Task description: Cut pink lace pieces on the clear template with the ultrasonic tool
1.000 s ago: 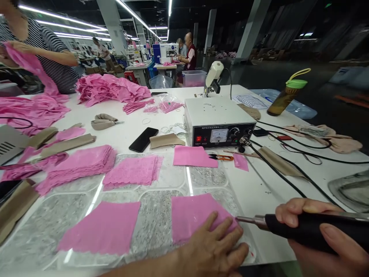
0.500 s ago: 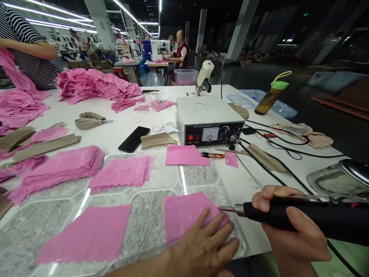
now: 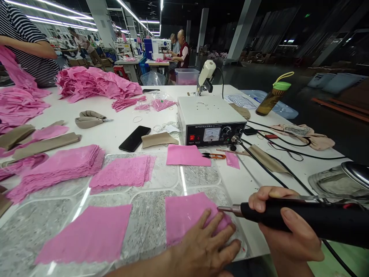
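My left hand (image 3: 206,246) lies flat, fingers spread, on the near corner of a pink fabric square (image 3: 187,213) that rests on a glass plate (image 3: 150,200). My right hand (image 3: 284,227) is closed round the black handle of a hand-held welding tool (image 3: 288,217). Its metal tip (image 3: 226,209) sits at the fabric's right edge, just beyond my left fingertips. A black cable runs from the tool to the white control box (image 3: 210,119).
Another pink square (image 3: 86,232) lies at the near left, stacks of pink lace (image 3: 121,171) behind it. A phone (image 3: 134,138), orange snips (image 3: 215,155), a bottle (image 3: 272,96) and a metal tray (image 3: 337,179) stand around. A person in stripes (image 3: 25,42) handles pink cloth far left.
The tool has moved left, bringing its tip onto the fabric's right edge. My view shifted slightly right. My left hand stays pressed on the fabric.
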`<move>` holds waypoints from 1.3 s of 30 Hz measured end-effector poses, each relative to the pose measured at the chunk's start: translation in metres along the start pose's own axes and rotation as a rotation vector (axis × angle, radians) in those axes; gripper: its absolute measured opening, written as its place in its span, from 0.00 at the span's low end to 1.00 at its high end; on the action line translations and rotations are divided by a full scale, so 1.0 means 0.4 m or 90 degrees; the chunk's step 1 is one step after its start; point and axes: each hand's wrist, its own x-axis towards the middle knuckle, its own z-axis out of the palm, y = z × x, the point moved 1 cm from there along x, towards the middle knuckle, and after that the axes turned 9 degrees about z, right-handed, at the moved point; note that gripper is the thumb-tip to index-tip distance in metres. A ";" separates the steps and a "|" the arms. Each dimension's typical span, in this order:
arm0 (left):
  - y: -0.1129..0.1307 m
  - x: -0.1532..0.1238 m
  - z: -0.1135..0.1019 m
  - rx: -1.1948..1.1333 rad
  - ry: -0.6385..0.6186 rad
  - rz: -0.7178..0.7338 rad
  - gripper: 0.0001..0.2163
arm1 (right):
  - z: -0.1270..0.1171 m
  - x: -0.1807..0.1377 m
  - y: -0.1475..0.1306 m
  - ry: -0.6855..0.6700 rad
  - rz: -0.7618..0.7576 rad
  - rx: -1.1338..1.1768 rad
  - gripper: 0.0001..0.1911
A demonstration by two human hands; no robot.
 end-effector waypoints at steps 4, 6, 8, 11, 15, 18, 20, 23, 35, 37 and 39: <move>0.001 0.001 0.003 0.003 0.010 0.001 0.27 | -0.006 -0.003 0.005 -0.028 -0.010 -0.016 0.07; 0.002 -0.001 0.009 0.008 0.017 -0.003 0.27 | -0.006 -0.004 0.007 -0.030 -0.016 -0.025 0.06; 0.004 -0.001 0.016 0.016 0.030 -0.006 0.27 | -0.004 -0.002 0.007 -0.025 -0.014 -0.029 0.06; 0.007 0.001 0.022 0.026 0.058 0.006 0.26 | 0.002 0.002 0.005 -0.004 -0.017 -0.024 0.07; 0.010 0.004 0.017 0.037 0.099 -0.031 0.27 | 0.008 0.009 0.000 0.021 -0.027 -0.010 0.09; 0.009 0.002 0.014 0.020 0.093 -0.089 0.29 | 0.013 0.011 0.006 0.012 -0.023 -0.004 0.09; 0.008 -0.002 0.017 -0.001 0.070 -0.087 0.29 | 0.017 0.011 0.013 0.006 -0.023 -0.001 0.09; 0.007 -0.007 0.022 -0.013 0.059 -0.078 0.29 | 0.023 0.011 0.023 0.000 -0.021 -0.003 0.09; 0.006 -0.009 0.023 -0.013 0.058 -0.078 0.28 | 0.035 0.020 0.034 -0.009 -0.027 -0.004 0.07; 0.005 -0.010 0.025 -0.009 0.064 -0.075 0.28 | 0.037 0.020 0.035 -0.015 -0.027 -0.008 0.07; 0.005 -0.010 0.026 -0.009 0.069 -0.072 0.28 | 0.040 0.020 0.035 -0.020 -0.026 -0.017 0.06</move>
